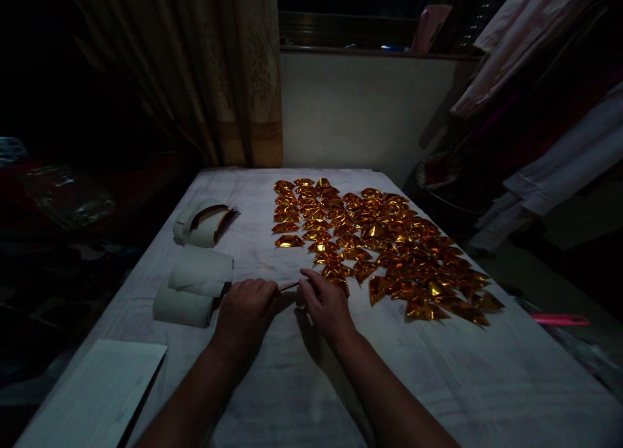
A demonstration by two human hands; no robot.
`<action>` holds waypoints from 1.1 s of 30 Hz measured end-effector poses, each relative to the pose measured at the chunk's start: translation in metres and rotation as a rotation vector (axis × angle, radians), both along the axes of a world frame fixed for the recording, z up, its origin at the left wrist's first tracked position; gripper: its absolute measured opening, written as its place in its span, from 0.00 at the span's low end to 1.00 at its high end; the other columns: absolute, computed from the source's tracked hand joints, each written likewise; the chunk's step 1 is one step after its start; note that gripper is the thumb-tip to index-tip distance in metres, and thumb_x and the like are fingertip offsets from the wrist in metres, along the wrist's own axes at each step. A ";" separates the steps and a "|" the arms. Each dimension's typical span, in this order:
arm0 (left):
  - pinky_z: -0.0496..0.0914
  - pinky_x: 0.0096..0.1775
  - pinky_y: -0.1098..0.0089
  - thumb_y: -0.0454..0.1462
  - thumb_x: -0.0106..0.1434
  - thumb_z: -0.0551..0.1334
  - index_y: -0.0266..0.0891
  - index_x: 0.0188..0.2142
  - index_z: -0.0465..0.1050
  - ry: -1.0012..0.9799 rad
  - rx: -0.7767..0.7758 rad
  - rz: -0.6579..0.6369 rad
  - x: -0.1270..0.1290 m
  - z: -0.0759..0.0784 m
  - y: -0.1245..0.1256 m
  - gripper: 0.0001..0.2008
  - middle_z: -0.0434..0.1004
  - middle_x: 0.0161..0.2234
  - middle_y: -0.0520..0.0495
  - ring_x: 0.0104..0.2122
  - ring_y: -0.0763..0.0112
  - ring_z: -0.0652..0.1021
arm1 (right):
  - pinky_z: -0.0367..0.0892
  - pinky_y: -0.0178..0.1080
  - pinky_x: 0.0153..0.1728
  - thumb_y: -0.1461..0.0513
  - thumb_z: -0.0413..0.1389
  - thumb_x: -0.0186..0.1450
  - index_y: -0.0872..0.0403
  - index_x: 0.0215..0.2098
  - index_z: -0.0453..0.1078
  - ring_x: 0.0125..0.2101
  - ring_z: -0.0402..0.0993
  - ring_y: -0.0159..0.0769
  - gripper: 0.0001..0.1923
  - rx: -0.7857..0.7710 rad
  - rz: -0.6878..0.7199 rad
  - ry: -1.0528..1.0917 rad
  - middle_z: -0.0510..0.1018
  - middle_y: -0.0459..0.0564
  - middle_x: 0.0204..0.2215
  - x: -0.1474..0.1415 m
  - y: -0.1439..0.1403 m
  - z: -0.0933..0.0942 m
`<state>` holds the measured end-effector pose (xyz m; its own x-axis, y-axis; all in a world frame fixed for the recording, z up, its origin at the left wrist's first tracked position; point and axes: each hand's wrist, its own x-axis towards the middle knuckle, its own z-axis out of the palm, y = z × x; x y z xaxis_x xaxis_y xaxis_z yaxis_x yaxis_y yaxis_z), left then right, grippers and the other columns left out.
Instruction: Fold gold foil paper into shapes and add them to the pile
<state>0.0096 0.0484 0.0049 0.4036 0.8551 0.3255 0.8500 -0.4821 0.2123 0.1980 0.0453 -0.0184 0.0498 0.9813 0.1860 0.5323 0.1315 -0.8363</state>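
Observation:
My left hand (246, 311) and my right hand (325, 304) rest on a white cloth-covered table (438, 383), close together. Between them they pinch a thin strip of gold foil paper (289, 286), one hand at each end. Just right of my right hand lies a wide spread of several folded gold foil pieces (384, 240), laid in rows across the table's middle and right. Left of my left hand sit pale curled paper rolls (195, 286).
Another curled stack of pale sheets with gold inside (204, 222) lies at the far left. A white sheet (97, 396) hangs at the near left corner. A curtain (219, 78) hangs behind; hanging clothes (545, 110) and a pink object (559, 319) are at right.

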 end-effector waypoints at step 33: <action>0.74 0.40 0.61 0.48 0.73 0.53 0.38 0.48 0.75 -0.220 0.151 0.044 -0.008 -0.033 0.009 0.19 0.84 0.41 0.43 0.38 0.60 0.83 | 0.75 0.42 0.44 0.60 0.58 0.59 0.48 0.42 0.80 0.38 0.81 0.40 0.14 -0.002 -0.059 0.139 0.85 0.48 0.38 -0.012 0.010 -0.019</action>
